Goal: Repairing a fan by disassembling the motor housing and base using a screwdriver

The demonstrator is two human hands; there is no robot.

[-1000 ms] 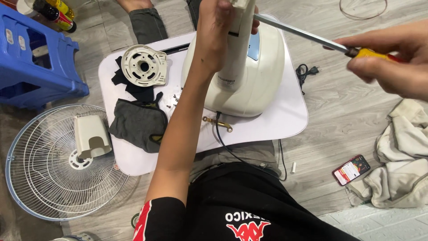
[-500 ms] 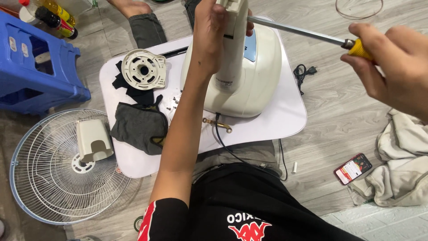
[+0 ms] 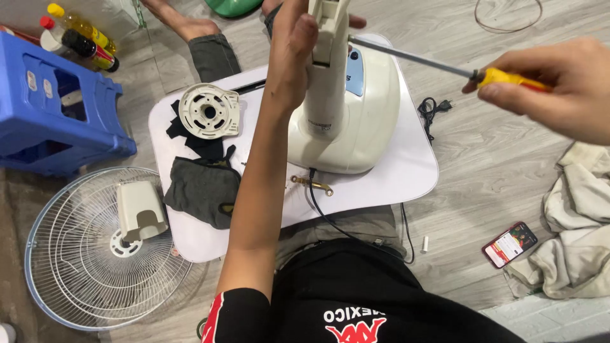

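A white board [image 3: 406, 178] lies on the wooden floor across the person's lap, filling the middle of the scene; to its left, near, a round wire grille [image 3: 76, 267] lies flat with a cream cover [image 3: 140, 209] resting on it; far left stands a blue stool [image 3: 51, 108] with bottles [image 3: 79, 35] behind it; at the right edge a pale cloth [image 3: 572, 235] is heaped on the floor; on the board's right half sits the cream fan base [image 3: 356, 121], its column [image 3: 327, 70] rising upright towards the camera; a dark rag [image 3: 200, 187] lies on the board's left half, with a round cream disc [image 3: 208, 111] just beyond it, farther away; the left hand [image 3: 295, 51] is wrapped around the column, fingers closed on it; the right hand [image 3: 562, 82], far right, pinches the yellow handle of a screwdriver [image 3: 445, 65], whose shaft runs left so the tip meets the column; a black cord [image 3: 330, 219] leaves the base's near side beside a small brass fitting [image 3: 311, 184]; a phone [image 3: 509, 244] lies on the floor just left of the cloth; the plug [image 3: 434, 108] lies right of the board
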